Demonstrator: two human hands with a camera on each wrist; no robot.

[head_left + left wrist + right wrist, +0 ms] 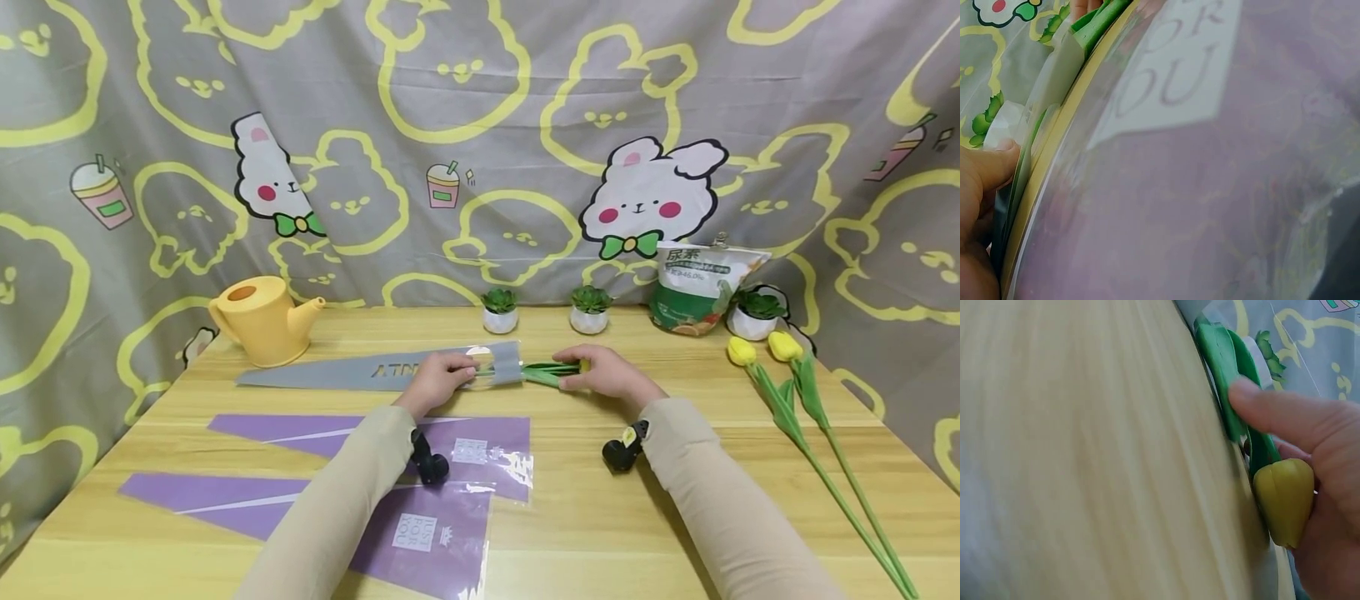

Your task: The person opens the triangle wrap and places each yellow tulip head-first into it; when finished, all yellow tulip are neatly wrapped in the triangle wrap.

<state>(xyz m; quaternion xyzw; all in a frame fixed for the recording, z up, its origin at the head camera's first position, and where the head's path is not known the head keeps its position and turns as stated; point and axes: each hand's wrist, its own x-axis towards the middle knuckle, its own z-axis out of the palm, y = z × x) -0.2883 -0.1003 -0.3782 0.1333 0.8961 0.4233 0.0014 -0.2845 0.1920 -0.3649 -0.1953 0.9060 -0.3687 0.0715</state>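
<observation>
Both hands work at the middle of the light wooden table (675,500). Left hand (438,382) pinches the wide mouth of a long grey cone-shaped plastic flower sleeve (375,373), fingers curled on its clear end, seemingly to steady the opening. Sleeve lies flat, narrow tip pointing toward the yellow plastic watering can (262,321). Right hand (611,377) grips a yellow artificial tulip with green stem and leaves (551,372) near the bloom; right wrist view shows the thumb pressed on a leaf and the yellow bud tucked against the palm. Stem end points at the sleeve mouth and looks to reach just inside it; how deep, cannot tell. Holding by the head end probably lets the stem lead into the cone.

Containers: grey sleeve holds at most the stem tip. Two purple cone-shaped plastic sleeves with white labels (442,533) lie flat near the table's front edge under the left forearm, nothing in them. Watering can contents not visible. Three small white pots with green succulents (588,312) stand along the back edge. Green and white printed plastic bag (693,287) stands upright, appears full, beside the rightmost pot. Two more yellow tulips on long stems (795,392) lie loose at the right side, well apart from the hands. Grey curtain with yellow rabbit outlines (480,125) hangs behind.
</observation>
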